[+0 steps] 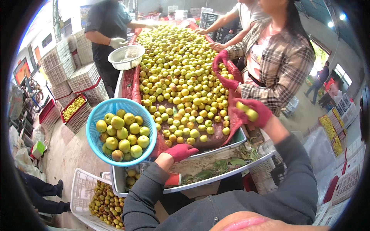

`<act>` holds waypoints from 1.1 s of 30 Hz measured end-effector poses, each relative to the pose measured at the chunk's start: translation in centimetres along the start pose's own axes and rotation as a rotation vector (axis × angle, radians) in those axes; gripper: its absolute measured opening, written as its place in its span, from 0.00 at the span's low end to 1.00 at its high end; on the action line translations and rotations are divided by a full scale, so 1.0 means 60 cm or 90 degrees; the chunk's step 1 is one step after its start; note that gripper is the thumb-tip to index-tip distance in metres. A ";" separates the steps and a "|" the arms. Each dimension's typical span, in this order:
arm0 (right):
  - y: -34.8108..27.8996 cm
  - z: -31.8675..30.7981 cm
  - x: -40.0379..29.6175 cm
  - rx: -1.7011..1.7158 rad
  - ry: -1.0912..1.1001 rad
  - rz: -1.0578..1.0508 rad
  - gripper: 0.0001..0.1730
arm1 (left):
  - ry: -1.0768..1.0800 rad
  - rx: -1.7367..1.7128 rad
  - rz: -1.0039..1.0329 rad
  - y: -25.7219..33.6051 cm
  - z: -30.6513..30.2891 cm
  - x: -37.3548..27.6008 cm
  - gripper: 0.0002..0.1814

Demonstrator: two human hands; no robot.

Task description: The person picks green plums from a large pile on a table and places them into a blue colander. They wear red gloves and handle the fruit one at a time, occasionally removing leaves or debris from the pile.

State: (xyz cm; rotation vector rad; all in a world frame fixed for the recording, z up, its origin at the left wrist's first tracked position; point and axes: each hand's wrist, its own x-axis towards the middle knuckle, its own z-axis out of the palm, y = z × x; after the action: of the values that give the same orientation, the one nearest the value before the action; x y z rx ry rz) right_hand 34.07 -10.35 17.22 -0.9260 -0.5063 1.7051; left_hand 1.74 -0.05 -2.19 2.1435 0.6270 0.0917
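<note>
My right hand, in a red glove, is raised at the right front corner of the sorting table and grips yellow-green jujubes, at least two of which show. My left hand, gloved likewise, is at the table's front edge with its fingers stretched out and no fruit visible in it. Before me, a broad heap of jujubes covers the bed, thinning towards my side over its red lining. Left of my left hand, a blue plastic basket holds larger jujubes.
A grey trough with leaves runs along the table front. Below left stands a white crate of browner jujubes. A co-worker in a plaid shirt works at right; another, opposite, is by a white basket. Stacked crates stand left.
</note>
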 end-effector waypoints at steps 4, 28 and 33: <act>-0.061 -0.093 -0.307 -0.143 0.112 -0.379 0.26 | -0.068 -0.005 -0.125 0.016 -0.011 -0.007 0.30; 0.084 0.022 0.190 -0.895 0.064 -0.525 0.15 | -0.100 0.031 -0.082 0.030 -0.018 -0.003 0.25; 0.069 0.025 0.536 -1.218 0.077 -0.458 0.16 | -0.067 0.003 -0.063 0.022 -0.009 -0.010 0.27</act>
State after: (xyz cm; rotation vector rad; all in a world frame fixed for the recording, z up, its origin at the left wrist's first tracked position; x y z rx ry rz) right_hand 26.61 18.57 4.56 -1.6935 -2.1641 0.0609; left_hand 1.60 -0.57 -0.73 2.1031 0.6706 -0.0762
